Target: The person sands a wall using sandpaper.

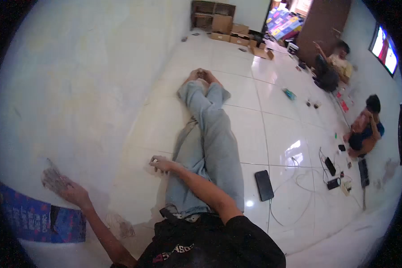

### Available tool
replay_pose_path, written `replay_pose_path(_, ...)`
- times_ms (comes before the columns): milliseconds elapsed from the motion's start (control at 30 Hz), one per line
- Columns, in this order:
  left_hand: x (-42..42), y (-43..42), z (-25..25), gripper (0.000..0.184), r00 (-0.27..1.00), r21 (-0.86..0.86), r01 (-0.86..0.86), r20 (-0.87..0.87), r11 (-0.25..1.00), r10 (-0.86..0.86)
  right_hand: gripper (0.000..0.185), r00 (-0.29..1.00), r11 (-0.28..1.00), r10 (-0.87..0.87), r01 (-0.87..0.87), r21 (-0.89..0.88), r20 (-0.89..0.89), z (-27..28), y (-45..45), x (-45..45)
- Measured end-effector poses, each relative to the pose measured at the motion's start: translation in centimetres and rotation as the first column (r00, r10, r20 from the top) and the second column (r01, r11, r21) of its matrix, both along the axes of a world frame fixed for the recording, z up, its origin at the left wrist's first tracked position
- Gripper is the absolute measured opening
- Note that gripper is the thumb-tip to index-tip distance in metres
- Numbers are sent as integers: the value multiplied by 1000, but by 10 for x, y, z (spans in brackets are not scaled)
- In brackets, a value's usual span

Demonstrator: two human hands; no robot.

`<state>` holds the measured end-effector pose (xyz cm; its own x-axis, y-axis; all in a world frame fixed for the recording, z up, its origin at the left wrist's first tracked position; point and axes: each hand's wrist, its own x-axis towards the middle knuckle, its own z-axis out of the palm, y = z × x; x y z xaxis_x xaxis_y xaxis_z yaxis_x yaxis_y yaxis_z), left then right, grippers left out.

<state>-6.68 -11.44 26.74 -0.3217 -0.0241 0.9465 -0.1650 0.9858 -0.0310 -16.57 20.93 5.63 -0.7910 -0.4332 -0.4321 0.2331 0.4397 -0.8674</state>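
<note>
Two sets of fingers: left hand (66, 185) outstretched near wall (80, 89), right hand (161, 164) curled by jeans (219, 152), grip unclear

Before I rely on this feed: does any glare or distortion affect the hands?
Head view: wide-angle curvature and dark corners; a bright glare spot on the tiled floor beside the black phone, clear of both hands; wall screen very bright; fine finger detail looks soft on the left hand and right hand.
</note>
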Motion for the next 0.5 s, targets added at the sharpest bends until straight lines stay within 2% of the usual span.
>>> replay_pose_path(33,1,-2,0,50,998,49,59,6,997,-59,45,1000,1000,-10,10,-27,-3,-4,2,-2)
replay_pose_path(100,-21,-33,-34,48,909,284,410,-209,867,-361,49,1000,996,-5,5,-85,0,-14,0,-5)
replay_pose_path(133,-13,-32,-25,46,971,180,237,-67,955,-228,51,1000,993,7,-6,-115,4,-23,1,-8)
replay_pose_path(167,-15,-40,-34,45,997,68,69,-33,995,-67,50,999,993,-18,23,-116,41,-40,-1,-13)
replay_pose_path(200,-19,-33,-30,46,975,175,203,-126,963,-182,48,947,944,144,-218,-246,-287,-89,6,-29)
replay_pose_path(233,-20,-45,-37,47,1000,137,17,8,990,-18,44,880,925,66,-231,-303,-471,-98,4,-26)
replay_pose_path(267,-23,-35,-29,49,885,501,465,-248,730,-393,40,997,989,-9,20,-148,79,-22,4,-10)
replay_pose_path(300,-8,-20,8,50,999,154,42,21,987,-46,39,998,976,-15,27,-218,56,-28,6,-7)
replay_pose_path(333,-15,-25,12,51,983,117,176,-80,977,-168,39,999,992,7,-14,-125,-52,-20,5,-7)
replay_pose_path(367,-16,-25,23,55,997,66,71,-45,995,-68,40,999,990,29,-35,-137,-45,-15,5,-4)
replay_pose_path(433,-16,-23,37,66,1000,56,-5,10,998,4,38,997,987,56,-64,-146,-60,-16,4,-5)
replay_pose_path(500,-10,-16,40,69,999,64,33,22,997,-34,34,999,991,25,-29,-131,-32,6,1,2)
